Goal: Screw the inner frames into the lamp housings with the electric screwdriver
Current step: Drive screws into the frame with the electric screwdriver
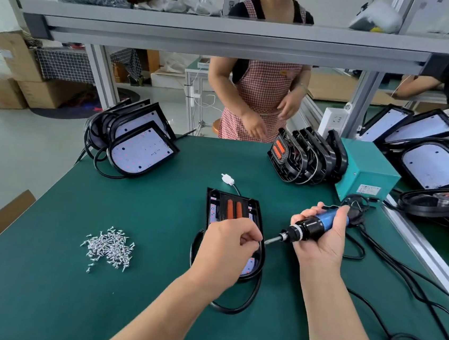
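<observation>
housing [255, 211]: black, flat on the green table [160, 190], open face up, right in front of us. its long axis runs away from us, square end far, rounded end near and partly under the left hand. a black cable loops out from the near end.

frame [234, 208]: black insert with two orange strips, seated in the far half of the housing, its length along the same axis.

driver [314, 225]: blue and black, lying almost level, bit pointing left at the left fingertips, just over the housing's right rim.

right hand [321, 243]: fingers wrapped firmly round the driver body.

left hand [227, 242]: fingers curled, thumb and forefinger pinched at the bit tip, on a screw we judge; it is too small to make out.

screws [110, 246]: loose pile on the table, well left of the housing.

step in hand, in our judgement: loading a screw onto the bit. to do it well, we would seat the screw fully, swing the driver upright over the hole, hold the frame down, keep the bit square, and stop once the head beds.
</observation>
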### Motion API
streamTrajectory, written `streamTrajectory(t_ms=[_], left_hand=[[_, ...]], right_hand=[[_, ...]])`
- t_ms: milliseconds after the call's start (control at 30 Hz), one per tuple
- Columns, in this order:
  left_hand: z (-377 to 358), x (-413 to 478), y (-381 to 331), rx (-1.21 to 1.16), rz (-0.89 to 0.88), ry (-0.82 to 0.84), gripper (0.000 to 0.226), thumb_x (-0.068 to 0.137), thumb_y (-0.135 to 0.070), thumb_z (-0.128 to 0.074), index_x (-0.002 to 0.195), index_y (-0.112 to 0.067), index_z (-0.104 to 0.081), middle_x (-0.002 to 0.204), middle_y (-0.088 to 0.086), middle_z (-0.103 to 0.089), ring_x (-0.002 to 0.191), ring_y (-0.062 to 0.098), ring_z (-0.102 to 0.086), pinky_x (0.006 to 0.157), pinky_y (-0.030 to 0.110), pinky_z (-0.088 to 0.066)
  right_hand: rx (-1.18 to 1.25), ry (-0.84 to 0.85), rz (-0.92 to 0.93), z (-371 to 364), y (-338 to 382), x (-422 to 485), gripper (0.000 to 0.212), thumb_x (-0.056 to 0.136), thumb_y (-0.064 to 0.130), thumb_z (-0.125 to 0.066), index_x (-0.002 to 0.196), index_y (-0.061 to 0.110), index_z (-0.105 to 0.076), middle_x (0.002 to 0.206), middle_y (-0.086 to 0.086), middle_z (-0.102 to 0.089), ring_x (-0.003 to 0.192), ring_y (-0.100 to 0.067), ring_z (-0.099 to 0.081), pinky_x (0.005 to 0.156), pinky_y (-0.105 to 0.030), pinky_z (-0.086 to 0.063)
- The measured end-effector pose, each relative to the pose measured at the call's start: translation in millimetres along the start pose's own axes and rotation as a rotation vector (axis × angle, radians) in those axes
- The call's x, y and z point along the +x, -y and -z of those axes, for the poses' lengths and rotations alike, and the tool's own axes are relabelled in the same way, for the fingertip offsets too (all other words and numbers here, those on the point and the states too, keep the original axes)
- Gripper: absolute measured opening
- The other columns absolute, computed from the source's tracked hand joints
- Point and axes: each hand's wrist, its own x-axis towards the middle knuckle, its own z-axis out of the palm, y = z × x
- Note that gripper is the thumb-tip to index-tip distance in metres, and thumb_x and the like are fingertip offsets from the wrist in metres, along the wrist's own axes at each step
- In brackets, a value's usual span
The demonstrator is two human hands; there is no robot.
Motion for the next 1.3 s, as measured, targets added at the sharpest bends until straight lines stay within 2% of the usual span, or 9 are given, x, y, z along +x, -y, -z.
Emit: streamTrajectory(t_ms=[133, 300, 633, 833, 1000, 1100, 1167, 1267, 1300], left_hand=[[-10.9, -1.2, 2.9, -0.029, 0.013, -0.044, 0.023, 0.086, 0.001, -0.066, 0.090, -0.020, -0.074, 0.063, -0.020, -0.063, 0.065, -0.004, -0.057, 0.066, 0.007, -0.043], [-15.2, 1.0, 3.8, -0.064, -0.011, -0.071, 0.027, 0.086, 0.000, -0.067, 0.101, -0.022, -0.072, 0.077, -0.018, -0.068, 0.066, -0.002, -0.056, 0.071, 0.008, -0.044], [-23.4, 0.9, 3.9, -0.087, 0.008, -0.072, 0.028, 0.086, 0.000, -0.069, 0.105, -0.020, -0.072, 0.066, -0.027, -0.063, 0.065, -0.003, -0.054, 0.070, 0.009, -0.043], [-23.1, 1.9, 4.8, -0.099, 0.004, -0.098, 0.028, 0.087, -0.001, -0.070, 0.100, -0.026, -0.069, 0.078, -0.021, -0.067, 0.067, -0.002, -0.055, 0.072, 0.009, -0.044], [-25.1, 0.6, 5.4, -0.101, 0.002, -0.108, 0.027, 0.086, -0.001, -0.069, 0.101, -0.024, -0.069, 0.076, -0.022, -0.067, 0.067, -0.003, -0.055, 0.071, 0.008, -0.043], [-25.7, 0.4, 5.3, -0.067, -0.013, -0.124, 0.028, 0.087, -0.001, -0.068, 0.101, -0.024, -0.069, 0.078, -0.022, -0.066, 0.069, -0.003, -0.055, 0.071, 0.008, -0.043], [-27.2, -0.5, 5.9, 0.001, -0.056, -0.148, 0.027, 0.088, -0.001, -0.068, 0.103, -0.024, -0.069, 0.076, -0.015, -0.066, 0.073, 0.001, -0.054, 0.072, 0.010, -0.043], [-30.6, -2.5, 7.1, 0.164, -0.195, -0.193, 0.029, 0.090, 0.000, -0.064, 0.113, -0.018, -0.070, 0.077, -0.009, -0.062, 0.081, 0.008, -0.051, 0.077, 0.017, -0.043], [-31.6, -3.1, 7.8, 0.219, -0.250, -0.202, 0.031, 0.090, 0.002, -0.062, 0.115, -0.015, -0.070, 0.078, -0.004, -0.061, 0.083, 0.014, -0.051, 0.078, 0.025, -0.046]], right_hand=[[0.033, -0.034, 0.008, 0.6, 3.5, 2.1, 0.043, 0.091, 0.061, -0.061, 0.091, 0.019, -0.055, 0.076, 0.009, -0.053, 0.064, -0.007, -0.051, 0.062, -0.019, -0.040], [0.016, -0.042, 0.011, 0.3, 3.0, 0.9, 0.042, 0.091, 0.060, -0.063, 0.093, 0.019, -0.056, 0.074, 0.008, -0.054, 0.061, -0.008, -0.053, 0.061, -0.021, -0.041], [-0.003, -0.034, 0.011, 3.1, 2.6, 4.5, 0.040, 0.091, 0.058, -0.064, 0.094, 0.020, -0.055, 0.071, 0.009, -0.055, 0.060, -0.008, -0.053, 0.061, -0.020, -0.040], [-0.005, -0.037, 0.015, 3.0, 3.1, 5.1, 0.040, 0.091, 0.058, -0.064, 0.095, 0.019, -0.055, 0.072, 0.009, -0.055, 0.059, -0.008, -0.053, 0.061, -0.021, -0.040], [-0.018, -0.038, 0.023, 3.3, 2.6, 4.9, 0.040, 0.091, 0.059, -0.064, 0.094, 0.019, -0.055, 0.073, 0.008, -0.053, 0.060, -0.008, -0.052, 0.061, -0.021, -0.039], [-0.035, -0.045, 0.029, 2.7, 1.3, 3.8, 0.040, 0.091, 0.058, -0.065, 0.096, 0.020, -0.055, 0.073, 0.008, -0.053, 0.061, -0.008, -0.051, 0.062, -0.021, -0.038], [-0.052, -0.052, 0.035, 1.6, 0.3, 2.8, 0.039, 0.092, 0.057, -0.065, 0.098, 0.020, -0.054, 0.072, 0.009, -0.054, 0.059, -0.008, -0.052, 0.061, -0.021, -0.039], [-0.078, -0.065, 0.040, -0.1, -1.4, 1.3, 0.040, 0.092, 0.056, -0.065, 0.102, 0.020, -0.053, 0.070, 0.009, -0.055, 0.058, -0.007, -0.053, 0.061, -0.021, -0.039], [-0.083, -0.069, 0.042, -0.5, -1.8, 0.7, 0.040, 0.092, 0.057, -0.065, 0.103, 0.020, -0.053, 0.070, 0.010, -0.055, 0.057, -0.007, -0.052, 0.061, -0.021, -0.039]])
